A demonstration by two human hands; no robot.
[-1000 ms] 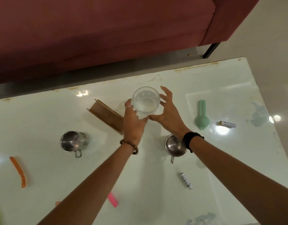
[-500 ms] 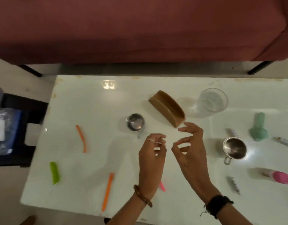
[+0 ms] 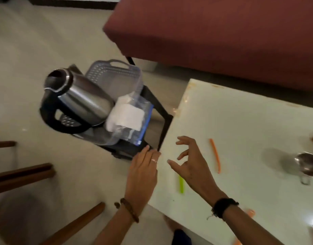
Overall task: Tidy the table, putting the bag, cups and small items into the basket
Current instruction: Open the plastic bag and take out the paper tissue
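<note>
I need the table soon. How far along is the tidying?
Early. The bag already lies in the basket, beside a kettle. Both hands are empty: the left hand reaches toward the basket, the right hand hovers over the table. Left: the steel cup, orange stick and green stick.

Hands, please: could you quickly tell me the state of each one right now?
Left hand: open, fingers straight, holding nothing.
Right hand: open, fingers spread and loosely curled, holding nothing.
</note>
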